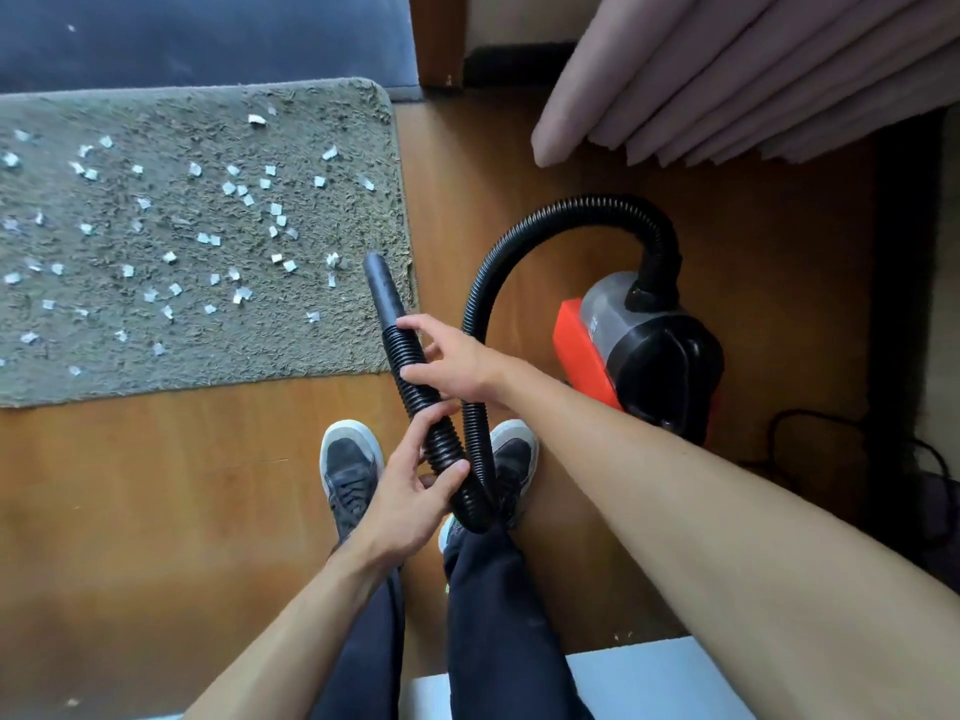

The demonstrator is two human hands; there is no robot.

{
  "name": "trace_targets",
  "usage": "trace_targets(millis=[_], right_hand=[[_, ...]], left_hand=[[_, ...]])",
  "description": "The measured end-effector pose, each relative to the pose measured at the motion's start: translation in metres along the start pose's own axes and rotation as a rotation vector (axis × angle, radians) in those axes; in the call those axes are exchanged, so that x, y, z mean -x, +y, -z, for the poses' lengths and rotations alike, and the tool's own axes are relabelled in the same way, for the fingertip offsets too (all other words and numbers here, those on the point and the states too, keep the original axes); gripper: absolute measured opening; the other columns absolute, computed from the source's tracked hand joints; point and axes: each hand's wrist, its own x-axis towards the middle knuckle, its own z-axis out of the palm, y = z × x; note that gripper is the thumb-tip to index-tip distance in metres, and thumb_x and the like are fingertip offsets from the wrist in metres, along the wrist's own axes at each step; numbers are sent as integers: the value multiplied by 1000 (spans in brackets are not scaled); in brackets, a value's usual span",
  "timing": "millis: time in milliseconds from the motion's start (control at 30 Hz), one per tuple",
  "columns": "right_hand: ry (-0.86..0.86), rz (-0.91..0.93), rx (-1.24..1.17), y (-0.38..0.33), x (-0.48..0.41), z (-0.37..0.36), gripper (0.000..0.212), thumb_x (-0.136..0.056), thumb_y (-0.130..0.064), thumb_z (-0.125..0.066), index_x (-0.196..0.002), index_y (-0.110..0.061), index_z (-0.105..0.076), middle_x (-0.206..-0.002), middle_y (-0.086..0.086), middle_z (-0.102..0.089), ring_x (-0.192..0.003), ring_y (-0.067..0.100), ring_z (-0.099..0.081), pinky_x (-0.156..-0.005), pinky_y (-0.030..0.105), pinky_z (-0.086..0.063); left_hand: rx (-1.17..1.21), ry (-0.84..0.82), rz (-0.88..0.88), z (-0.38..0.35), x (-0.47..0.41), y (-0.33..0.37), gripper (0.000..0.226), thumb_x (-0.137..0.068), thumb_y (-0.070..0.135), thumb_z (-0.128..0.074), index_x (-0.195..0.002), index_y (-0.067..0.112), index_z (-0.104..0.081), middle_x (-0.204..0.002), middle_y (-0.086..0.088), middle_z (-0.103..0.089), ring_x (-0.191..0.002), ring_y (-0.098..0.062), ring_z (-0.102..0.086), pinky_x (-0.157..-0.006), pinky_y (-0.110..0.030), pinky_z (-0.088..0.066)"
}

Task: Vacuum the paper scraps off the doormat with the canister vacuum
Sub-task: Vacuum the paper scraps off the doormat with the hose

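A grey shaggy doormat [322,335] lies on the wooden floor at the left, strewn with several small white paper scraps [244,200]. The red and black canister vacuum [644,356] sits on the floor at the right. Its black ribbed hose [566,210] arcs up from the canister, loops down near my feet, and ends in a smooth black nozzle [382,288] over the mat's right edge. My right hand [457,358] grips the hose just behind the nozzle. My left hand [415,491] holds the hose lower down, near the loop.
Pink curtain folds [727,80] hang at the upper right. A wooden door frame [436,39] stands beyond the mat. Dark cables [924,459] lie at the right wall. My two dark sneakers [350,470] stand below the mat. A white surface [649,678] is under my legs.
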Motion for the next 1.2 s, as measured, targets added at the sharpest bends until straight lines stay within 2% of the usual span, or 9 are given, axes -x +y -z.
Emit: trace_targets(millis=[67,133,233,367,567,800,900,1033,1200], right_hand=[[-13,-11,5,-1,-6,-5,56,-92,-6,-59,-142,-22,-39,-95,-5,-51,-74,7,-58,-56,15,-47],[-13,-15,7,-2,-9,-11,56,-90,-6,-61,-140,-22,-42,-98,-4,-51,-79,9,-59,-57,17,-48],[-30,-40,-4,-7,-12,-18,58,-89,-2,-61,-140,-23,-43,-97,-2,-52,-77,10,-59,-54,17,-51],[-38,-81,3,-14,-16,-27,66,-86,1,-64,-142,-28,-41,-98,-2,-54,-82,13,-61,-68,29,-55],[-70,-130,-12,-26,-28,-41,67,-83,-1,-72,-138,-29,-46,-104,3,-58,-88,17,-67,-67,30,-59],[-64,-176,-36,-39,-45,-68,58,-83,-5,-75,-132,-26,-52,-110,10,-60,-89,20,-69,-67,30,-61],[-65,-193,-49,-42,-53,-81,56,-83,-5,-74,-130,-26,-52,-108,9,-60,-82,22,-71,-65,31,-60],[-102,-223,-25,-48,-63,-91,55,-83,-6,-75,-129,-26,-53,-100,6,-63,-72,20,-70,-64,32,-59],[-96,-279,48,-52,-74,-101,48,-85,-10,-73,-127,-26,-56,-95,5,-69,-66,18,-68,-59,30,-57]], left_hand=[[32,12,10,5,3,-2,51,-96,0,-56,-128,39,-51,-110,13,-58,-89,-20,-66,-84,-51,-58],[71,20,25,10,7,-5,51,-95,1,-57,-128,40,-52,-112,6,-58,-91,-26,-67,-86,-51,-58],[142,18,48,15,13,-7,50,-95,-3,-54,-131,33,-49,-100,2,-61,-81,-21,-69,-84,-43,-59],[187,-9,36,23,21,-6,49,-96,-5,-52,-133,27,-47,-90,-2,-58,-66,-15,-65,-73,-34,-60],[180,1,-12,43,33,-5,49,-95,-10,-49,-131,22,-47,-80,5,-55,-56,-3,-58,-59,-16,-51],[253,71,-40,73,45,-16,54,-94,-11,-48,-133,27,-50,-90,1,-55,-64,-2,-59,-70,-20,-52],[294,109,-35,88,47,-25,58,-93,-13,-48,-131,31,-51,-91,-1,-56,-70,-5,-58,-73,-22,-51],[381,130,-5,109,43,-33,61,-93,-12,-50,-129,36,-51,-93,-7,-64,-78,-26,-58,-79,-37,-51],[469,108,23,119,42,-32,54,-95,-8,-50,-124,38,-53,-94,-14,-65,-81,-26,-61,-83,-47,-55]])
